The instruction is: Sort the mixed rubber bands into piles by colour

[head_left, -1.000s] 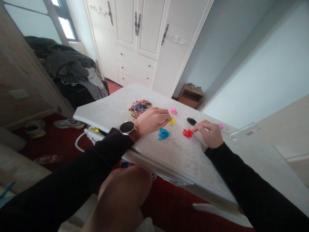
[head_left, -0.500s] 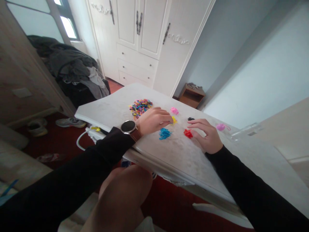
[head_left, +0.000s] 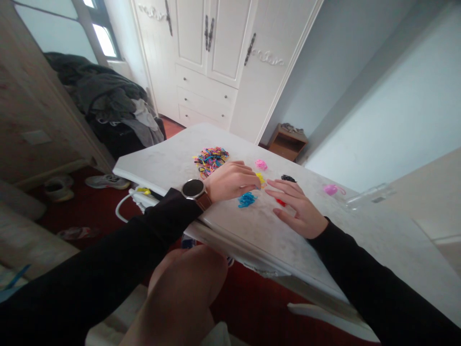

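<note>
My left hand (head_left: 234, 181), with a watch (head_left: 193, 189) on its wrist, hovers between a yellow pile of small rubber bands (head_left: 260, 179) and a blue pile (head_left: 247, 199). Its thumb and fingers are pinched together; whatever may be between them is too small to make out. Fingers apart, my right hand (head_left: 297, 206) reaches over a red pile (head_left: 281, 202), hiding most of it. Just beyond its fingers lies a black pile (head_left: 288, 178). A mixed-colour heap of bands (head_left: 211, 161) sits behind my left hand, and a pink pile (head_left: 261, 165) farther back.
The white table (head_left: 154, 161) carries a purple item with a loop (head_left: 333, 189) and a clear plastic container (head_left: 370, 196) on the right. A white wardrobe (head_left: 205, 67) stands beyond it. A white cable (head_left: 120, 211) hangs at the left edge.
My right hand has shifted left and towards me, now covering most of the red pile and uncovering the black one. My left hand stays almost in place.
</note>
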The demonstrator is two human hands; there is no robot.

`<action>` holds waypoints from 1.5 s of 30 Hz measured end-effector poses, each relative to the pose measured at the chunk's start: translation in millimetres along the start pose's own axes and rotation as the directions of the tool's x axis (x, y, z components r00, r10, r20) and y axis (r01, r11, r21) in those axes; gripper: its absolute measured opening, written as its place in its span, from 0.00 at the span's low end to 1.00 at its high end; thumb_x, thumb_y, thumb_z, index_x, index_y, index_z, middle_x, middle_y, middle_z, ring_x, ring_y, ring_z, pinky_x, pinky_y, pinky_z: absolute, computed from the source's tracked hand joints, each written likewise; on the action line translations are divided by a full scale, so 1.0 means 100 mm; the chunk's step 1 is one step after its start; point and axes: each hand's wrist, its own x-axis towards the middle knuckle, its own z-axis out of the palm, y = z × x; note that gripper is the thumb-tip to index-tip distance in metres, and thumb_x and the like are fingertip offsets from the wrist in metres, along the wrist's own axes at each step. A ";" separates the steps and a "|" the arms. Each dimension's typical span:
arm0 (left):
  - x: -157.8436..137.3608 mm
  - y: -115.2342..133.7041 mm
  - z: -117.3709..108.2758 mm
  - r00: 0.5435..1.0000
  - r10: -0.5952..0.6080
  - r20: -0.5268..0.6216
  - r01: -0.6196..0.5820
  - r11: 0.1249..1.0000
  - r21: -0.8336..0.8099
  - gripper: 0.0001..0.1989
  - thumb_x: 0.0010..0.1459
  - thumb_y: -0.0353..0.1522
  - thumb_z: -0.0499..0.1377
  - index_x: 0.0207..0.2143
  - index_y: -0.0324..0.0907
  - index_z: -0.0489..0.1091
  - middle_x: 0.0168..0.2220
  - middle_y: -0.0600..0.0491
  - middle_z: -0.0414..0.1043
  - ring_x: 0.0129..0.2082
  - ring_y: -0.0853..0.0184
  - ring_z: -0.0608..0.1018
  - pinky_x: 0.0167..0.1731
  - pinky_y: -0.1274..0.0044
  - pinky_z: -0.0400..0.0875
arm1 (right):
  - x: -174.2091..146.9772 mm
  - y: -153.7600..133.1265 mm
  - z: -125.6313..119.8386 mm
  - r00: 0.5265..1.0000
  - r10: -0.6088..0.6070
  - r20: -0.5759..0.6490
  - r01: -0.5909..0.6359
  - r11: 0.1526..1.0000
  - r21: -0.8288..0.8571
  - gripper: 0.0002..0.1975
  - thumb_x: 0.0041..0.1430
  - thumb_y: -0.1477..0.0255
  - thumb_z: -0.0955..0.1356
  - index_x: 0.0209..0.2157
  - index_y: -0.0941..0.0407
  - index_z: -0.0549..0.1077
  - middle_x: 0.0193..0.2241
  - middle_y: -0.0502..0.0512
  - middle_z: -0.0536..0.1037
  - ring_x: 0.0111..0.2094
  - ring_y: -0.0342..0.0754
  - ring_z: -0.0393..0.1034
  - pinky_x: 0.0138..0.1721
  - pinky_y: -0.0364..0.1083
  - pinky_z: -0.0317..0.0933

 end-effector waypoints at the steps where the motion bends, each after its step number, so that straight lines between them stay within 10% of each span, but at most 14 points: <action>1: 0.00 0.00 0.00 1.000 0.003 0.004 -0.003 1.000 0.000 0.12 0.72 0.31 0.55 0.40 0.44 0.79 0.37 0.52 0.84 0.36 0.67 0.82 0.41 0.73 0.69 | -0.01 0.00 0.00 1.000 0.000 0.008 0.000 1.000 -0.002 0.23 0.71 0.62 0.67 0.65 0.48 0.73 0.67 0.59 0.73 0.68 0.63 0.65 0.68 0.69 0.59; 11: 0.01 -0.01 0.01 0.999 -0.033 0.034 0.033 0.999 -0.004 0.12 0.73 0.32 0.55 0.42 0.45 0.79 0.37 0.51 0.84 0.36 0.66 0.83 0.42 0.73 0.70 | 0.00 -0.03 0.01 1.000 0.029 0.002 -0.029 0.999 0.017 0.24 0.71 0.61 0.67 0.66 0.47 0.72 0.63 0.57 0.78 0.66 0.62 0.68 0.66 0.67 0.61; 21: 0.00 -0.02 0.02 0.999 -0.054 0.002 0.054 0.998 -0.008 0.11 0.72 0.32 0.56 0.40 0.44 0.79 0.37 0.52 0.83 0.35 0.67 0.82 0.41 0.74 0.70 | 0.05 0.00 -0.14 0.898 0.219 -0.382 -0.205 0.976 0.076 0.16 0.69 0.69 0.67 0.30 0.49 0.85 0.34 0.54 0.87 0.38 0.56 0.80 0.47 0.60 0.71; 29: -0.01 -0.01 0.01 0.996 -0.084 0.027 0.085 0.996 -0.011 0.11 0.72 0.32 0.57 0.40 0.43 0.79 0.37 0.51 0.83 0.34 0.67 0.82 0.39 0.74 0.69 | 0.00 0.18 -0.16 0.824 0.396 -0.406 -0.380 0.917 0.124 0.20 0.65 0.67 0.68 0.19 0.49 0.81 0.23 0.53 0.84 0.28 0.54 0.78 0.37 0.56 0.71; 38: -0.01 -0.01 0.02 0.992 -0.117 0.037 0.118 0.993 -0.020 0.11 0.72 0.33 0.57 0.40 0.43 0.79 0.37 0.52 0.84 0.34 0.68 0.82 0.37 0.76 0.69 | -0.01 0.22 -0.16 0.836 0.394 -0.383 -0.408 0.912 0.046 0.23 0.65 0.65 0.68 0.15 0.50 0.76 0.23 0.54 0.84 0.29 0.54 0.79 0.38 0.55 0.70; 45: -0.01 0.00 0.01 0.990 -0.134 0.040 0.136 0.989 -0.057 0.11 0.72 0.33 0.58 0.39 0.43 0.80 0.36 0.52 0.84 0.33 0.68 0.82 0.35 0.77 0.68 | 0.03 0.08 -0.14 0.914 0.181 -0.363 -0.195 0.981 -0.003 0.15 0.66 0.72 0.68 0.26 0.52 0.81 0.32 0.56 0.86 0.36 0.55 0.79 0.42 0.56 0.71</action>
